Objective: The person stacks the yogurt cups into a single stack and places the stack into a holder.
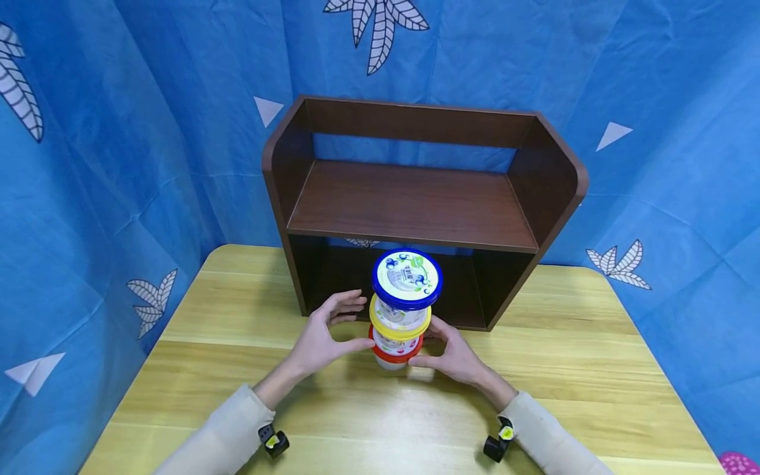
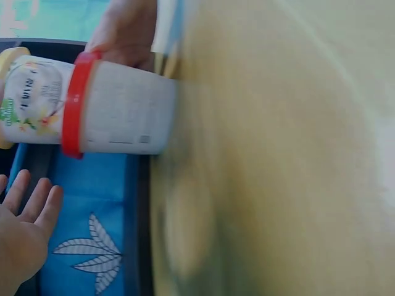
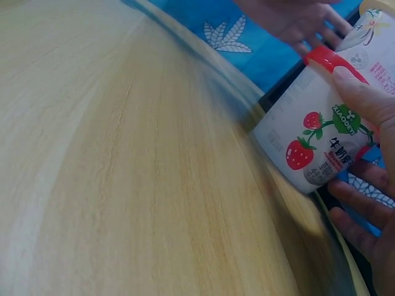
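Three lidded tubs stand stacked: a blue-lidded tub (image 1: 407, 280) on top, a yellow-lidded tub (image 1: 400, 322) in the middle and a red-lidded strawberry tub (image 3: 318, 129) at the bottom. My right hand (image 1: 454, 356) holds the bottom tub from the right. Its thumb lies against the red lid (image 3: 345, 63), with the fingers around the other side. To the left of the stack, my left hand (image 1: 323, 336) has its fingers spread and apart from the tubs; its thumb tip reaches the stack near the red lid. Whether the bottom tub touches the table cannot be told.
A dark brown two-tier shelf (image 1: 410, 201) stands on the wooden table (image 1: 225, 376) just behind the stack. Its lower compartment opens toward the tubs. Blue patterned cloth (image 1: 196, 119) hangs behind and at both sides. A pink item (image 1: 738, 463) shows at the lower right corner.
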The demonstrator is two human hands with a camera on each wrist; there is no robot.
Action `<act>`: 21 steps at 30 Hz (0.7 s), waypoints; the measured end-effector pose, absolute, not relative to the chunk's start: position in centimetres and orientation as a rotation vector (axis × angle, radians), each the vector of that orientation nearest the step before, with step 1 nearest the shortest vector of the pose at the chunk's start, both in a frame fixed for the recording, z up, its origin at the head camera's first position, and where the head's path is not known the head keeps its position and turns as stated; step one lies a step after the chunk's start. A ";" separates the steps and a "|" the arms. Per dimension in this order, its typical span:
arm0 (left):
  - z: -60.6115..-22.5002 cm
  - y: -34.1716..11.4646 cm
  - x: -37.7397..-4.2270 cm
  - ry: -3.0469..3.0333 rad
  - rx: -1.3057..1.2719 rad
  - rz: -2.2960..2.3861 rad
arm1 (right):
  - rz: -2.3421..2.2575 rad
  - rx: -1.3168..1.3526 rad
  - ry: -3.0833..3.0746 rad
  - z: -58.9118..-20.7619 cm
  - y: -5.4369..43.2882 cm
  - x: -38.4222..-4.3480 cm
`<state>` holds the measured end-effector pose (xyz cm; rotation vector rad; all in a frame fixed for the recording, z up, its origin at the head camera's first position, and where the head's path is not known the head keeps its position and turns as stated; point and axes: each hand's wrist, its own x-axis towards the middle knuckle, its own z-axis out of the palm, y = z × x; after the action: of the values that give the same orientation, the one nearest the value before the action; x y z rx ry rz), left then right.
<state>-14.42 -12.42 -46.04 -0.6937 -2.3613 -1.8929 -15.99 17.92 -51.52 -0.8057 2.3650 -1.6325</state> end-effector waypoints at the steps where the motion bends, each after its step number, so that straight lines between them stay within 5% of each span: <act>1: -46.3 -12.4 -14.4 -2.368 -0.675 -1.901 | -1.633 -0.810 2.365 -51.5 17.9 -16.0; 21: -49.9 -10.8 -13.7 -2.387 -0.536 -2.141 | -1.640 -0.825 2.361 -51.6 18.0 -16.0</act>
<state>-13.67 -10.79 -49.85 -0.5365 -2.3872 -2.1413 -16.01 17.96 -51.58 -0.8255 2.3612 -1.6404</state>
